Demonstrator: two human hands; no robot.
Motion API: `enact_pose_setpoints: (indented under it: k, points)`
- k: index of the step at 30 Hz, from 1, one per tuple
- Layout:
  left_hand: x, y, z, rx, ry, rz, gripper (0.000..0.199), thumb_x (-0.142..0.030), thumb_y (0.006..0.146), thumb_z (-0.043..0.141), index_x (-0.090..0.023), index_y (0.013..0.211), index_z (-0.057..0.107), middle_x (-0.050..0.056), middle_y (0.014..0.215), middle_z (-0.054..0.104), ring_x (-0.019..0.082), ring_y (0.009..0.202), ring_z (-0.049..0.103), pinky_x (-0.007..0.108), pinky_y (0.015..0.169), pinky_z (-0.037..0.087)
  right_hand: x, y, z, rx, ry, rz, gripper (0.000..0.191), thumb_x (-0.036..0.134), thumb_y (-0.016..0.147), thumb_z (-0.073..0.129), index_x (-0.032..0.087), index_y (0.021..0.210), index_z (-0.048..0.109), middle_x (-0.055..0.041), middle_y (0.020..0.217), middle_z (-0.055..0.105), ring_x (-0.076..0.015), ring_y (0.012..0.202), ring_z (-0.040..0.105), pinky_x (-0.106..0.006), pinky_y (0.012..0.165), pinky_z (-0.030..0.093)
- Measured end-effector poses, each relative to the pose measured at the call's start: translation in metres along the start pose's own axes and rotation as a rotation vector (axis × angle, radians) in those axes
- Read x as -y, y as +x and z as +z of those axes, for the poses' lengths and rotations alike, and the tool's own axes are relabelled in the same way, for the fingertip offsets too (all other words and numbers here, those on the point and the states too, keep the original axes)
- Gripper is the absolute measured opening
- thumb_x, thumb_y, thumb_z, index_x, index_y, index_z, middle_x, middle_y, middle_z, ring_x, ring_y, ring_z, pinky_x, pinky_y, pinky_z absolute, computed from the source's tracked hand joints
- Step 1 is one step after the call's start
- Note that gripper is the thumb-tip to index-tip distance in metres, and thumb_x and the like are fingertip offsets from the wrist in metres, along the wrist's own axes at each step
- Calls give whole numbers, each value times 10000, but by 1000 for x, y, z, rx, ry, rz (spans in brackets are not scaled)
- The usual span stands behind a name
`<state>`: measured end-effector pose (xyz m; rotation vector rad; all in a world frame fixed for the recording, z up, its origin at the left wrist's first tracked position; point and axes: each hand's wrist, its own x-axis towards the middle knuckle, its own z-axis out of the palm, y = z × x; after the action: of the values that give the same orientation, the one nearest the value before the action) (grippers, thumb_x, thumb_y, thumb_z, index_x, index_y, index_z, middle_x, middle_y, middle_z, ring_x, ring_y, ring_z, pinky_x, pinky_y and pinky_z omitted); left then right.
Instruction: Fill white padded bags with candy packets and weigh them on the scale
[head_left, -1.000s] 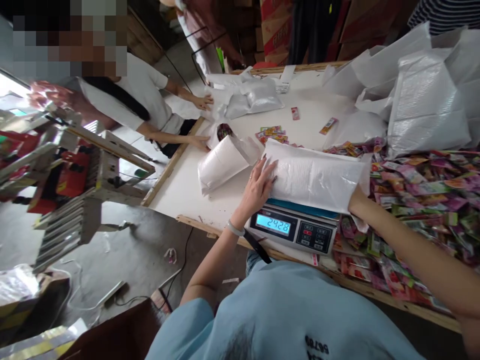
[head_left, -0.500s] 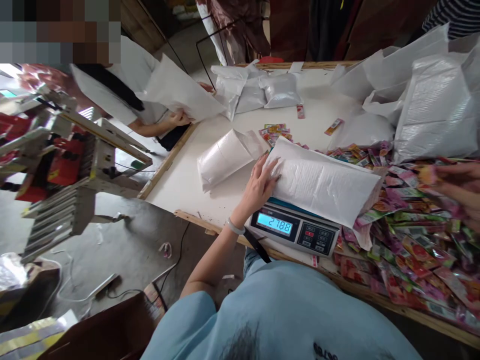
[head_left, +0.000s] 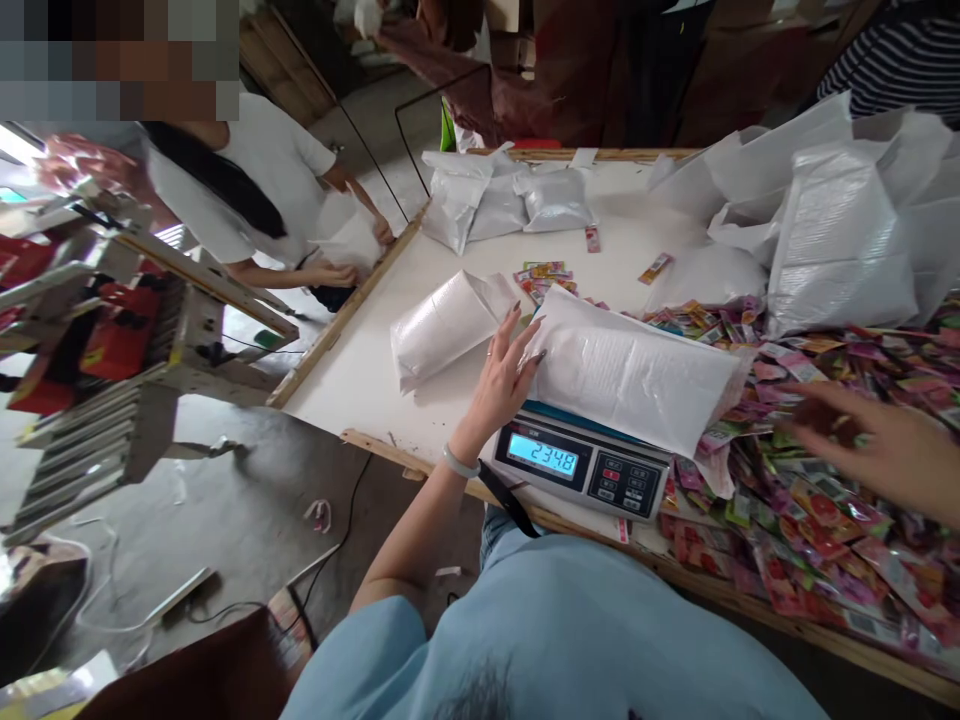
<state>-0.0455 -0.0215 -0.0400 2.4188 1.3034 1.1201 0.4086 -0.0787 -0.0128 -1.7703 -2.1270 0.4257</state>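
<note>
Lying on the scale (head_left: 544, 455), a big white bag (head_left: 630, 375) is touched at one end by the left hand (head_left: 504, 378), its fingers spread. The right hand (head_left: 881, 445) is seen over the small packets (head_left: 795, 520), but it is blurred; whether anything is pinched cannot be told. Another bag (head_left: 442, 335) is seen nearby.

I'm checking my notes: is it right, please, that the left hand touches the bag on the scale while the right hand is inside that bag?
No: the head view shows the right hand outside the bag, over the packets. The left hand does touch the bag on the scale.
</note>
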Motion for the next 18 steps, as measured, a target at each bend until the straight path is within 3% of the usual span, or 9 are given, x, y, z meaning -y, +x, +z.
enact_pose_setpoints:
  k: [2,4,7,9,11,15,18]
  points:
    - [-2,1,-1,-9,-2,4,538,-276,1113,359,-348,1641,287,148,1707,293,366,1617,283,640,1282,359,19,8,21,217,-65,-58,541,529,862,576,287,1338,663,-64,805,722,-266,637,669,-382,587,506]
    - [-3,2,0,-17,-9,9,539,-275,1114,364,-358,1641,292,144,1704,304,359,1615,291,633,1284,358,38,15,32,349,-161,-116,435,445,899,545,273,1267,698,-84,847,747,-288,729,715,-369,620,493]
    - [-3,2,3,-21,-15,14,544,-268,1113,375,-372,1641,297,136,1703,313,355,1610,302,638,1278,364,49,24,34,334,-176,-113,279,375,946,470,245,1011,709,-98,858,754,-281,760,724,-351,643,467]
    - [-2,3,5,-21,-12,17,545,-262,1112,380,-364,1642,303,139,1701,320,353,1605,313,643,1273,369,45,26,30,257,-69,-67,288,406,961,446,227,963,672,-87,850,742,-256,743,709,-340,659,471]
    - [-2,3,5,-22,-12,27,551,-252,1109,383,-357,1645,304,142,1703,321,345,1606,314,640,1275,368,38,25,25,253,25,-46,331,462,949,483,211,1064,664,-71,880,735,-236,758,698,-329,690,485]
    - [0,6,5,-25,-15,39,567,-215,1098,406,-349,1643,323,141,1703,329,338,1603,325,634,1275,376,45,21,23,460,-80,-41,490,393,884,608,184,1327,633,-58,884,721,-222,768,673,-297,680,433]
    - [3,8,7,-28,-17,40,566,-199,1092,422,-351,1632,351,140,1696,344,350,1596,339,648,1262,386,61,30,29,529,-208,-8,343,322,930,570,178,1224,674,-74,918,730,-223,839,679,-284,681,376]
